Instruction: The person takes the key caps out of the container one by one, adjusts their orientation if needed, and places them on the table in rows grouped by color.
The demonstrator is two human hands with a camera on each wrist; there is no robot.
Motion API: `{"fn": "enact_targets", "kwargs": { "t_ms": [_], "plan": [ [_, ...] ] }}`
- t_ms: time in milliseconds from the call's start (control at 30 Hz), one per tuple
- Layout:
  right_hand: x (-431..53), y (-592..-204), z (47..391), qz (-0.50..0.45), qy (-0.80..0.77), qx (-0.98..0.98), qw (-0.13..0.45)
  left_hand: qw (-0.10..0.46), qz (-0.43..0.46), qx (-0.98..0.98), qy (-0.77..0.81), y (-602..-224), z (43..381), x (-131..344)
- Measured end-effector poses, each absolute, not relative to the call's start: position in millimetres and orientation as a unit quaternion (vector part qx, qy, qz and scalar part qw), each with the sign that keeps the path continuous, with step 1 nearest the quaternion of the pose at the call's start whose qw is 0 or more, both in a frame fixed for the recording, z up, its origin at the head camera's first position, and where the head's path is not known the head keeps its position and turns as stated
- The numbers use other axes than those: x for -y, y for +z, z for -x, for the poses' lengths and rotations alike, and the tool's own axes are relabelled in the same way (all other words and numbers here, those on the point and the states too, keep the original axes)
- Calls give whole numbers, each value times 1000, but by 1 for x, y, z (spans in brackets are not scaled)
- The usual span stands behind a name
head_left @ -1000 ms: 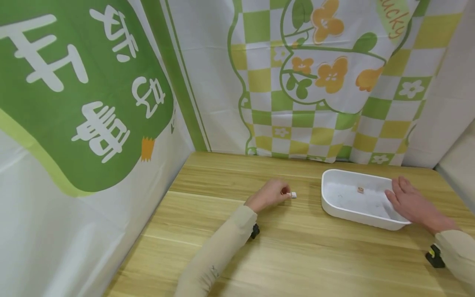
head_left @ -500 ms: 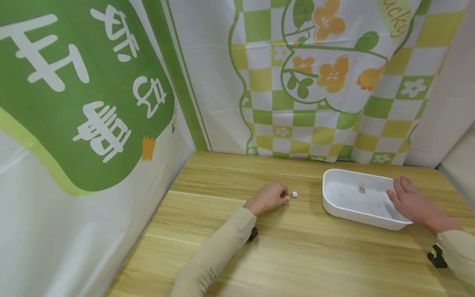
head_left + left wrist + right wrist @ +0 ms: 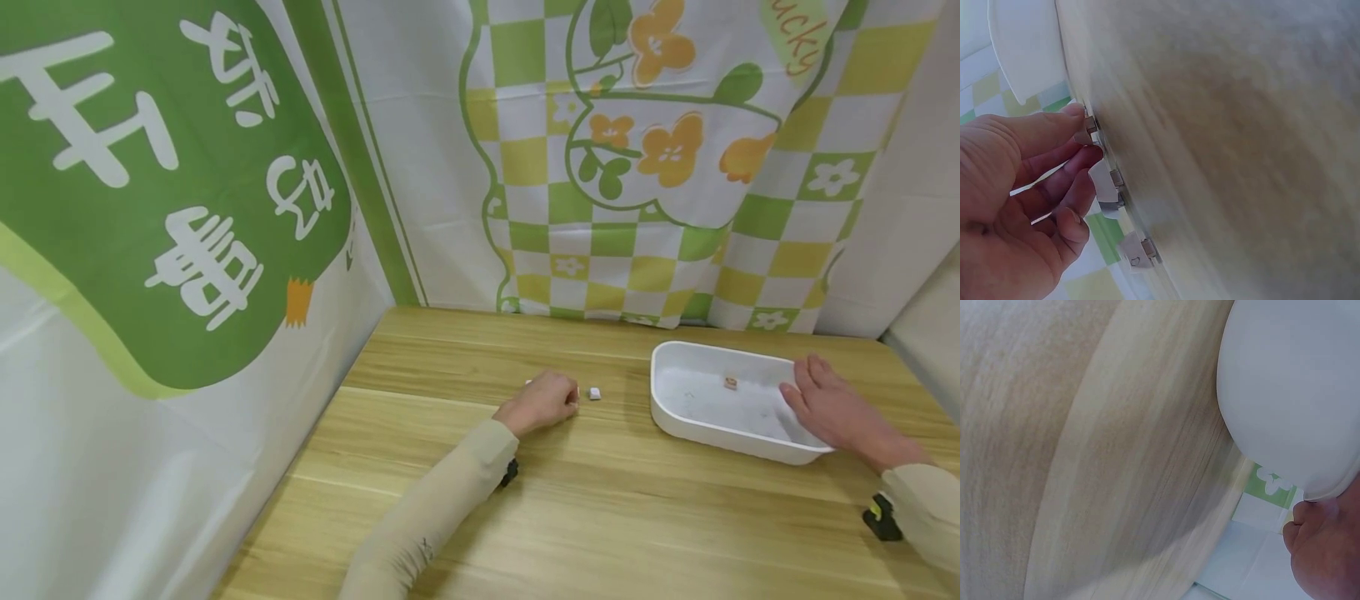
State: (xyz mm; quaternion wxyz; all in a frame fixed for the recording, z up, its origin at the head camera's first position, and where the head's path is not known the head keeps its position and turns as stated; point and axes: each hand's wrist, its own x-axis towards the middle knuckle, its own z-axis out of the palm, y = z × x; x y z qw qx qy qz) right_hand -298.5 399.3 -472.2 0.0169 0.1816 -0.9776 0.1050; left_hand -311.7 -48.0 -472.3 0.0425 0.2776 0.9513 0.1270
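My left hand is low over the wooden table, left of a white tray. In the left wrist view its thumb and index finger pinch a small pale keycap close to the tabletop; the other fingers are curled. Another white keycap sits just right of that hand. More keycaps stand along the table behind the fingers. My right hand rests over the tray's right end, fingers straight and thumb over the inner side. Inside the tray lies one orange-brown keycap.
The wooden table meets a checked green and yellow cloth at its back edge. A white and green cloth hangs along the left side. The tray's wall stands up from the tabletop.
My left hand has shifted slightly left and nearer, away from the white keycap on the right. The right hand and the tray have stayed put.
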Motion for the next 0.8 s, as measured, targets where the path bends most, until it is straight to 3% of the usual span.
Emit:
{"fn": "enact_targets", "kwargs": {
  "t_ms": [300, 800],
  "plan": [
    [-399, -473, 298, -180, 111, 977, 13, 55, -280, -948, 138, -475, 312, 50],
    [-399, -473, 298, -179, 111, 977, 13, 43, -285, -933, 217, -448, 320, 57]
  ]
}}
